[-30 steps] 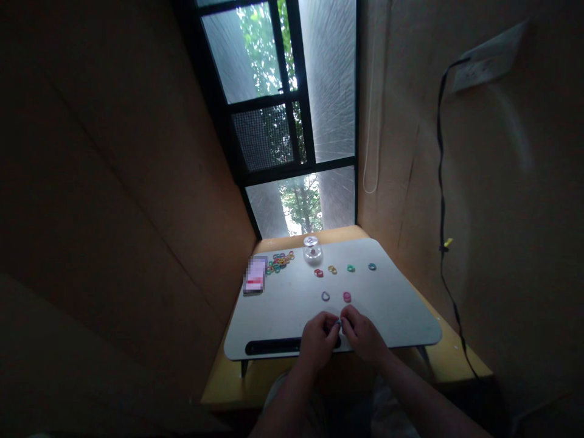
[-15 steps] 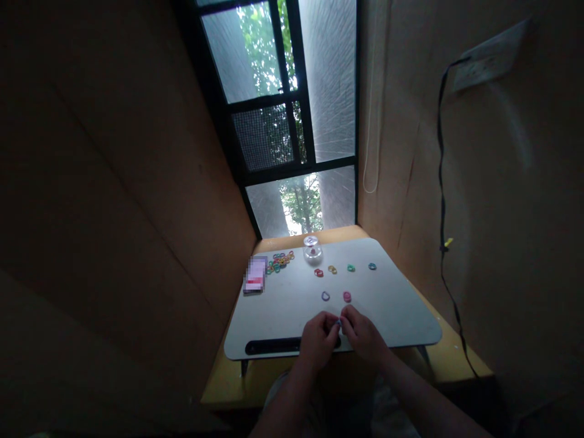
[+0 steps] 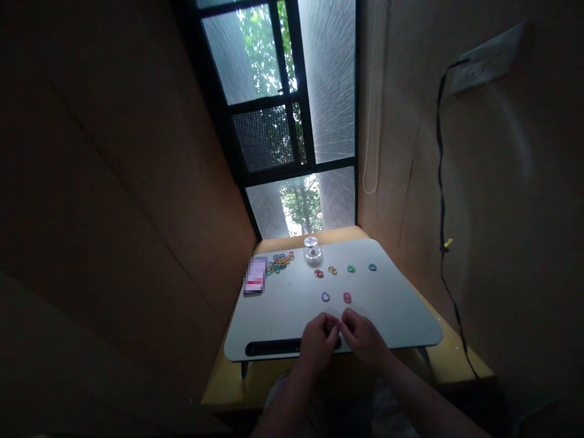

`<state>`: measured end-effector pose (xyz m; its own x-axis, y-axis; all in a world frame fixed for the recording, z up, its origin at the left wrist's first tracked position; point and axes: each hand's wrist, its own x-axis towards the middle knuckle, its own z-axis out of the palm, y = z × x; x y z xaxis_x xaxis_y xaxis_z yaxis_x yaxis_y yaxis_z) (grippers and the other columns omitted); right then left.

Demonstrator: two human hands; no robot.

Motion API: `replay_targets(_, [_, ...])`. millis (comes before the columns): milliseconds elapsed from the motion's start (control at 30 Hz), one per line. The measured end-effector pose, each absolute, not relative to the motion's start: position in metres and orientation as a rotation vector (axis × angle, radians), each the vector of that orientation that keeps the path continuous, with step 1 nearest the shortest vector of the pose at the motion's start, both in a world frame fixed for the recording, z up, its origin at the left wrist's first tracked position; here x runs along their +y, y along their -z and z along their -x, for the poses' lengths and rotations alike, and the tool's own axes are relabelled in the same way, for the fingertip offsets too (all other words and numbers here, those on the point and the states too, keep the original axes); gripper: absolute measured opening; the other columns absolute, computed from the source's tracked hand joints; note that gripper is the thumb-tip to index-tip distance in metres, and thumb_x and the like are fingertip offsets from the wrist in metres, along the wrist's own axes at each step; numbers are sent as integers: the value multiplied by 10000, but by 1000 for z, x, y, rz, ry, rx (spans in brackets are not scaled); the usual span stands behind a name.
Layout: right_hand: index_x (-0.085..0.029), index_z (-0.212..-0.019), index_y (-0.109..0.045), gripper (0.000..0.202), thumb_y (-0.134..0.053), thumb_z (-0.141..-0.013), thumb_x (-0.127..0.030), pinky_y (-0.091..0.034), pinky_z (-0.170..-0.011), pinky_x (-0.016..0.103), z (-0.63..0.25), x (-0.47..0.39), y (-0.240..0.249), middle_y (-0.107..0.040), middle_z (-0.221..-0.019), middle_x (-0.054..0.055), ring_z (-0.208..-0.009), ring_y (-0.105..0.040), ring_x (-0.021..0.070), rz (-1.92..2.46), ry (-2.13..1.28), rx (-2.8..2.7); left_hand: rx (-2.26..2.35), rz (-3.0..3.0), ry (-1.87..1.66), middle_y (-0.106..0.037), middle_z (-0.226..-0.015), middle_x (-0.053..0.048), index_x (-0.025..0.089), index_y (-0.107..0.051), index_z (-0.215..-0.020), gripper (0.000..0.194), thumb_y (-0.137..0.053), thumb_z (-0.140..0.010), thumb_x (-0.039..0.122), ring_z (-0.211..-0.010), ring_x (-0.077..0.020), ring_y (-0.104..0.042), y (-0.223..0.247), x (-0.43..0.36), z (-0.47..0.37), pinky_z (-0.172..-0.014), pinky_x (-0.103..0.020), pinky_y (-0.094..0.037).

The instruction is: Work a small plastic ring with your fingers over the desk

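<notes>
My left hand [image 3: 319,340] and my right hand [image 3: 364,338] meet over the front edge of the white lap table [image 3: 283,310]. Both are closed in a pinch, fingertips almost touching; whatever they hold is too small to name. Just beyond them lie a purple ring [image 3: 325,297] and pink rings [image 3: 347,297]. Farther back, red rings [image 3: 318,274], yellow rings [image 3: 332,270], green rings [image 3: 351,268] and blue rings [image 3: 372,267] form a row. A mixed pile of coloured rings [image 3: 280,262] sits at the back left.
A clear jar [image 3: 312,250] stands at the table's back edge. At the left lies a phone-like object [image 3: 255,275], its surface pixelated. A black slot [image 3: 274,347] runs along the front edge. A black cable [image 3: 441,182] hangs on the right wall.
My hands have stayed in nearly the same place, with a slight shift of the fingers. The small bluish bit seen between my fingertips before is no longer clearly visible.
</notes>
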<state>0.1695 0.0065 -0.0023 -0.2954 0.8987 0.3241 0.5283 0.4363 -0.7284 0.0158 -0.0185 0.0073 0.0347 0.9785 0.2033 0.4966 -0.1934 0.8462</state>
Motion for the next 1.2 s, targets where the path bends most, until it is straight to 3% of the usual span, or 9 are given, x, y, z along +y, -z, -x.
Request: replay_targets(1200, [-212,-713,-439,94,-461,-803,-219,-292,-562,246,-168,4,-1,-512,-624,-32,-585,-479,135,1229,-571,-2026,1534,-1775,-1053,-636,-733,15,179,-613,-799,81,-564,-828,237,-668,-116,-557,-4,-19,-16,-611,-224,-381])
